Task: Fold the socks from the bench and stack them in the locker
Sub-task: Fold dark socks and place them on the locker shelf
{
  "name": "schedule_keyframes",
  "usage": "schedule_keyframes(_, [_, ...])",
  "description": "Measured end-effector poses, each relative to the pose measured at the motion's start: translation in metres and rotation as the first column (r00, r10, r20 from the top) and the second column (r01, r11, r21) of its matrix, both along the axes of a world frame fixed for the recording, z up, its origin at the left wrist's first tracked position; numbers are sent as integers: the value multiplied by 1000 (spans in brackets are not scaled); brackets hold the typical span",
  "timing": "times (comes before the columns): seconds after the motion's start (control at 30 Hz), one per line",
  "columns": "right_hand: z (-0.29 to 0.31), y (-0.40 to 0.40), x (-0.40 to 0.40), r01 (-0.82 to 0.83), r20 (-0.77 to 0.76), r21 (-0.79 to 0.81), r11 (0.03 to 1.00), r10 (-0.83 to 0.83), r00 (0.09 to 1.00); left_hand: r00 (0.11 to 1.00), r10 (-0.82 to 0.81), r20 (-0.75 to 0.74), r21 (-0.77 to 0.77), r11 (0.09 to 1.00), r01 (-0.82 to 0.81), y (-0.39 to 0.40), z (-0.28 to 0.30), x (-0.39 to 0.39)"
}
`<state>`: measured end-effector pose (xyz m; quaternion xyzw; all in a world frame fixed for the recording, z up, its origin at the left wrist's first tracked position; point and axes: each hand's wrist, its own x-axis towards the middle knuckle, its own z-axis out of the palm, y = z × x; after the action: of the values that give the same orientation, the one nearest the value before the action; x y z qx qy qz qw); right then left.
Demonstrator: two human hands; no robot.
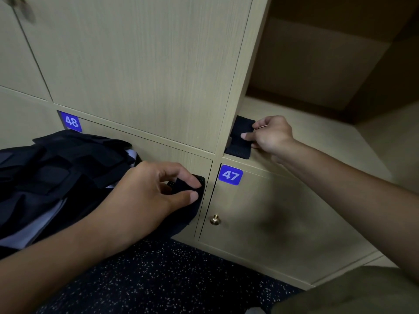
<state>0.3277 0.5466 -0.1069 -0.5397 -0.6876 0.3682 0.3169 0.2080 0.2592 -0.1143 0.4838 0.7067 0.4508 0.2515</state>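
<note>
at the locker (pixel 294 123) edge, right hand (pixel 271 135) pinches folded sock (pixel 241 132).

**Hidden, cropped and blurred parts**

The pile of dark socks (pixel 56 168) is cut off by the left edge, and its near side is covered by the left hand (pixel 156 189). The lower end of the folded sock (pixel 241 138) is partly masked by the right hand (pixel 271 135). The open locker (pixel 317 123) is lost in shadow at its back. A blurred fitting (pixel 20 7) is clipped at the top left corner.
</note>
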Motion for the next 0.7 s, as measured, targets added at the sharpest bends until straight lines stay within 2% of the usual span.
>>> schedule_keyframes(0.33, [-8,9,-3,53,-28,111,992,-50,998,1000,-21,-19,-3,1000,21,0,-2,-3])
schedule_keyframes(0.53, [-5,-1,4,-20,124,230,973,-9,992,1000,-18,-23,9,1000,18,-1,-2,-5])
schedule_keyframes(0.7, [13,-32,11,-57,66,287,956,40,997,994,-12,105,81,997,4,-2,3,-5])
